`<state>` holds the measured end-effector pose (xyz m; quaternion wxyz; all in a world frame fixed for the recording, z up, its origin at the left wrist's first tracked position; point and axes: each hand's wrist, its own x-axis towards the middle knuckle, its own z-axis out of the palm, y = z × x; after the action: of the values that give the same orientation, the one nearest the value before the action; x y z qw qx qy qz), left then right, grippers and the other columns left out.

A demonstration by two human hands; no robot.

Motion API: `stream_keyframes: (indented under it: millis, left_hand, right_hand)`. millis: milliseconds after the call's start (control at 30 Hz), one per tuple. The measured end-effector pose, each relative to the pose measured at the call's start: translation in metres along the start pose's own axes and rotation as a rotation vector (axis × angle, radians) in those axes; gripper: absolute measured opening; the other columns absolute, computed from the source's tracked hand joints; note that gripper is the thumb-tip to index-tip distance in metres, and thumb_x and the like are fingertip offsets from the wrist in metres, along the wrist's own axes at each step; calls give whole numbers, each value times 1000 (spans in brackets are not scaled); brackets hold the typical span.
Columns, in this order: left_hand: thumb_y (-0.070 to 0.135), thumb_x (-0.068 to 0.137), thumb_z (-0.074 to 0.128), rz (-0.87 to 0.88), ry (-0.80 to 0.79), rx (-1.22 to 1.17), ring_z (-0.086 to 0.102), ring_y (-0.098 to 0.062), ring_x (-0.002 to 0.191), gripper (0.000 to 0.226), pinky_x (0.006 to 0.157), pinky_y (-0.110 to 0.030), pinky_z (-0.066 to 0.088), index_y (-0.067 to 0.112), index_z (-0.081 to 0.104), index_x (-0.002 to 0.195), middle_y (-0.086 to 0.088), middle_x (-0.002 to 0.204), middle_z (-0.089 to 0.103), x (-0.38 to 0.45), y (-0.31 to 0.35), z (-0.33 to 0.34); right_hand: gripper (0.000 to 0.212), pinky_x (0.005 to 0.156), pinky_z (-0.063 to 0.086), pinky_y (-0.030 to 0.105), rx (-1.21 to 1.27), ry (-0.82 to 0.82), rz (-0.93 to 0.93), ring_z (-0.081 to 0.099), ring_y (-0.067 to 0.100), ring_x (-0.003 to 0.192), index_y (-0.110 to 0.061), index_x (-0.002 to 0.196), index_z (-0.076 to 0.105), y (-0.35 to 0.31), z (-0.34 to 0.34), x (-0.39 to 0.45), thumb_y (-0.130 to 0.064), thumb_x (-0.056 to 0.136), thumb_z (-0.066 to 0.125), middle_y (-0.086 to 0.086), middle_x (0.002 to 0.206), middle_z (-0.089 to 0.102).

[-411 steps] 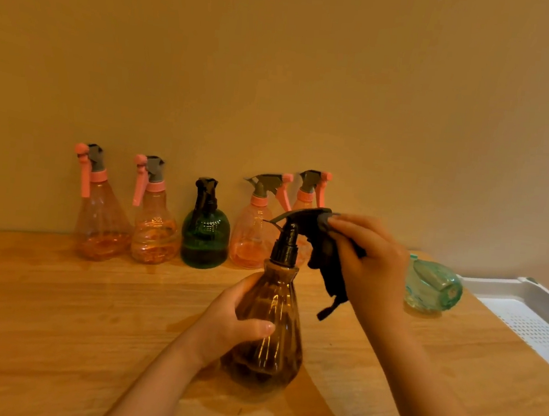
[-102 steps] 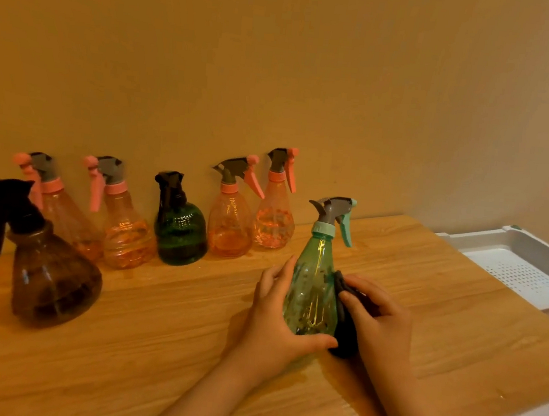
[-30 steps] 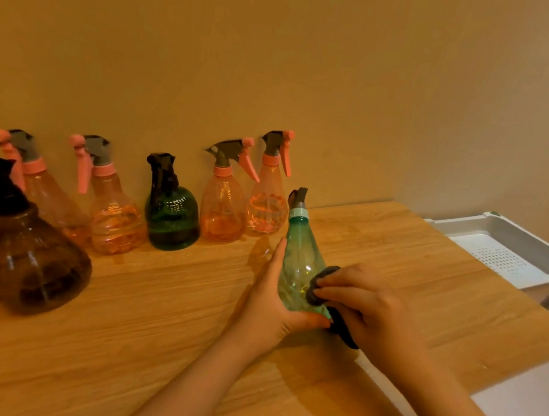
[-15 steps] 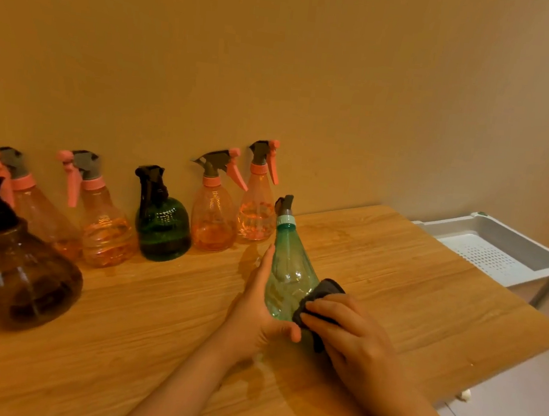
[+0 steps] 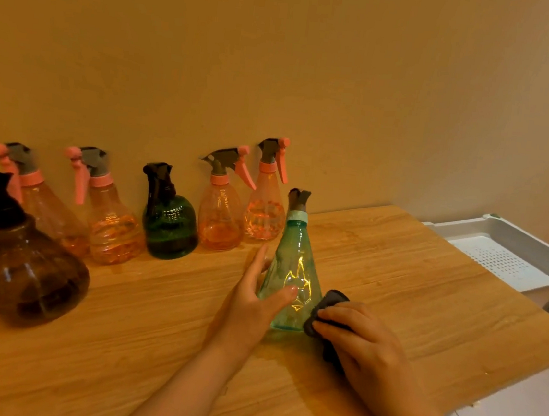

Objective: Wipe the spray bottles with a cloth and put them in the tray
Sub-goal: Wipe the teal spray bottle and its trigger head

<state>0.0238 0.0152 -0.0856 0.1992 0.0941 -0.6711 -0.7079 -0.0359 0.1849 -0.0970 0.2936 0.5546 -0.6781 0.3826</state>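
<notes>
A light green cone-shaped spray bottle (image 5: 293,260) stands upright on the wooden table (image 5: 393,288). My left hand (image 5: 253,300) grips its left side, thumb across the front. My right hand (image 5: 364,339) holds a dark cloth (image 5: 323,306) pressed against the bottle's lower right side. The white perforated tray (image 5: 505,252) sits off the table's far right end with nothing in it.
Along the wall stand several pink-topped orange spray bottles (image 5: 221,215) and a dark green round bottle (image 5: 170,220). A big brown bottle with a black sprayer (image 5: 33,267) stands at the left. The table's right edge drops off near the tray.
The cloth has slid from the bottle's front to its lower right side. The bottle stays upright in my left hand; the view has shifted slightly.
</notes>
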Motion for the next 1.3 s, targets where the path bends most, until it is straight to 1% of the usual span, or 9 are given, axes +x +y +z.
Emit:
stream_keyframes:
  millis: [233,400,533,633,767,900,1033,1167,1300]
  left_hand:
    - [48,59,66,-50,-26,-63,55,-9,121,66,104,-38,44,51,50,123,11,136,55,-1,-4,-2]
    - [49,60,62,-28,-26,-57,53,-8,123,68,102,-37,46,47,48,126,9,139,51,-1,-2,-2]
    - [51,67,58,24,-24,33,46,-5,130,62,109,-44,39,51,47,127,14,143,45,-3,-3,-1]
    - [63,67,64,57,-44,153,36,-4,137,70,111,-45,36,58,40,133,17,148,36,-8,-1,1]
    - [51,57,77,67,-42,200,47,-10,129,96,102,-42,47,39,35,143,10,143,43,-5,-1,0]
    - [45,55,78,88,-51,198,49,-11,126,89,102,-41,48,44,39,135,7,139,47,-4,-1,1]
    - [48,56,77,68,-58,156,50,-11,127,84,102,-42,47,50,39,131,7,142,46,-3,-2,0]
    - [47,57,76,32,-32,89,55,-12,122,90,99,-43,50,37,41,140,3,140,50,-2,-1,-2]
    - [48,57,74,7,-19,37,58,-10,118,88,99,-39,50,34,44,138,3,136,54,-2,-1,-1]
  right_hand:
    - [15,86,47,24,53,1,-26,57,16,99,-6,98,67,-7,3,9,-9,87,57,1,110,57]
    - [21,82,46,15,49,106,124,58,8,94,-6,90,72,-3,1,14,-17,87,55,-4,103,60]
    - [20,80,45,9,141,133,250,58,1,93,-17,91,73,-3,6,28,-19,82,55,-9,100,62]
    - [19,80,43,7,183,148,338,58,-3,95,-23,93,72,5,5,40,-17,78,61,-18,98,61]
    - [25,79,46,10,202,82,380,60,3,91,-24,92,69,10,6,61,-6,74,66,-19,93,62]
    - [27,83,49,16,155,122,464,62,3,85,-19,92,71,24,3,89,2,76,71,-14,90,63]
    - [19,80,46,8,132,83,511,60,3,84,-8,90,74,27,7,108,4,76,69,-16,87,61]
    - [29,82,48,13,197,34,500,62,2,87,-24,89,71,13,11,83,1,75,72,-24,88,61]
    - [32,80,48,13,323,120,487,63,-1,90,-31,87,73,-7,8,45,-3,71,71,-22,92,67]
